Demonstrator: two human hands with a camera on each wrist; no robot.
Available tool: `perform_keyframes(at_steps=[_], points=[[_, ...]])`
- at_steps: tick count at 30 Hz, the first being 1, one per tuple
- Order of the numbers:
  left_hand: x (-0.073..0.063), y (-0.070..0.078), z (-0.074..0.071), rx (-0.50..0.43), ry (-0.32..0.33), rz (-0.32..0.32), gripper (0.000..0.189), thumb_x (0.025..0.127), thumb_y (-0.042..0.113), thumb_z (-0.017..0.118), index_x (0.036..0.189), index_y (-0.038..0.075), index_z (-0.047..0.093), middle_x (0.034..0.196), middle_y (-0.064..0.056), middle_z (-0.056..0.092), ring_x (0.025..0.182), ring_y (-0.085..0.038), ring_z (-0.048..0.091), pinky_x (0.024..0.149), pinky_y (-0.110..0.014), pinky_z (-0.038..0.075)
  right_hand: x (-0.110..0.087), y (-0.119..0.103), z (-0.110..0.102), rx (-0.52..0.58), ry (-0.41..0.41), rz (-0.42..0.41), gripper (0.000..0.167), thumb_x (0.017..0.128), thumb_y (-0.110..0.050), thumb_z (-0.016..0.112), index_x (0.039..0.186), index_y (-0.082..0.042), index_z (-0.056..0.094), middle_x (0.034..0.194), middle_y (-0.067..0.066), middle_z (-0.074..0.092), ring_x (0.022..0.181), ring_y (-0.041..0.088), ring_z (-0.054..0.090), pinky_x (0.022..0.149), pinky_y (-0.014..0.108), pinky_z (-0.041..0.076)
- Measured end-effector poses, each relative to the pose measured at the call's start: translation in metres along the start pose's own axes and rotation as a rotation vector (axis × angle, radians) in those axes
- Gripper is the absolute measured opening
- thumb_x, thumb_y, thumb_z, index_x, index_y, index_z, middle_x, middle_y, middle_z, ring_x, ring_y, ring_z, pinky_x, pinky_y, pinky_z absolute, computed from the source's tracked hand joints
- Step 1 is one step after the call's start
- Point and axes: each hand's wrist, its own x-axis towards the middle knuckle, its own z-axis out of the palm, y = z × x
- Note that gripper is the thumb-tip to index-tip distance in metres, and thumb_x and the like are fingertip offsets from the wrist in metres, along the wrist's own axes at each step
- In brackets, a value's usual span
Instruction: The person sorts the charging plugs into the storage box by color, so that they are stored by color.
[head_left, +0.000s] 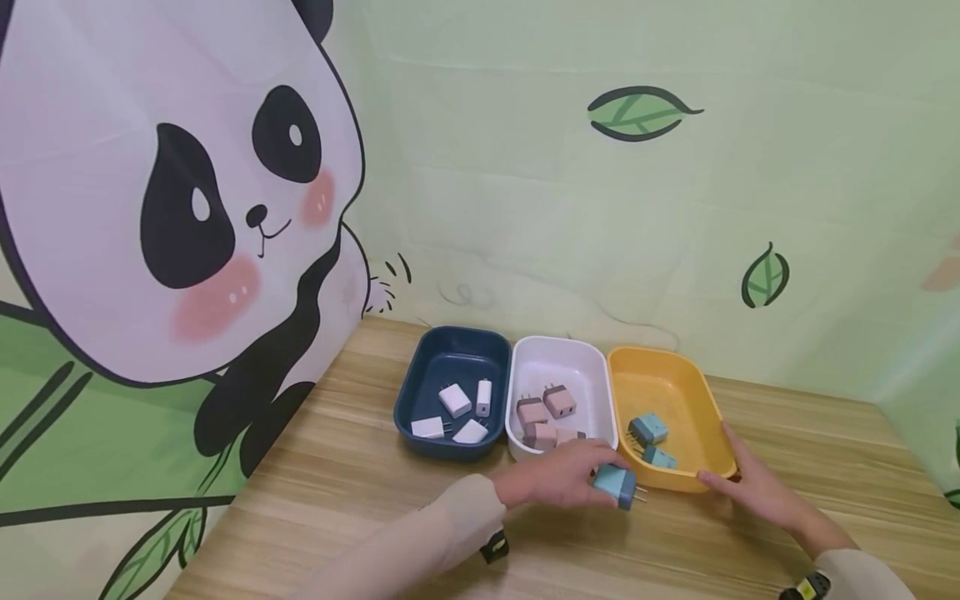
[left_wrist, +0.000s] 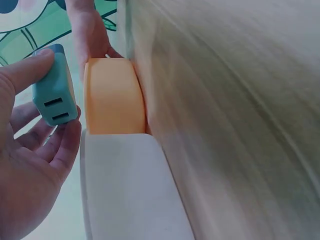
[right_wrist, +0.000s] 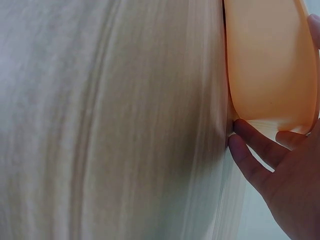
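My left hand pinches a blue two-port charger plug between thumb and fingers, just in front of the yellow box. Its metal prongs point right in the head view; in the left wrist view the charger plug shows its two USB slots. With fingers spread, my right hand rests against the yellow box's right side, thumb at the front corner. In the right wrist view, fingertips of the right hand touch the box's end wall. Two more blue charger plugs lie inside the yellow box.
Left of the yellow box, a white box holds several pink charger plugs. Beside that, a navy box has several white charger plugs. All three boxes stand side by side on the wooden table, near a panda-print backdrop.
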Motion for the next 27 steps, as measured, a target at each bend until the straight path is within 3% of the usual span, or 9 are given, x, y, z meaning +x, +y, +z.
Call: perform_keyframes(at_steps=[10, 27], points=[[0.013, 0.002, -0.007, -0.027, 0.072, -0.047, 0.046, 0.087, 0.033, 0.069, 0.128, 0.016, 0.057, 0.119, 0.004, 0.055, 0.093, -0.001, 0.048, 0.075, -0.011, 0.04, -0.001, 0.002, 0.0, -0.018, 0.017, -0.008, 0.095, 0.092, -0.032, 0.061, 0.143, 0.015, -0.003, 0.14, 0.044, 0.018, 0.121, 0.048, 0.038, 0.096, 0.06, 0.031], [0.035, 0.002, -0.014, 0.005, 0.086, -0.059, 0.042, 0.088, 0.033, 0.067, 0.127, 0.018, 0.058, 0.119, 0.005, 0.055, 0.096, -0.002, 0.047, 0.08, -0.01, 0.038, 0.0, 0.003, 0.0, -0.004, 0.017, -0.001, 0.096, 0.091, -0.032, 0.062, 0.144, 0.014, -0.003, 0.141, 0.044, 0.017, 0.123, 0.05, 0.034, 0.096, 0.062, 0.03]])
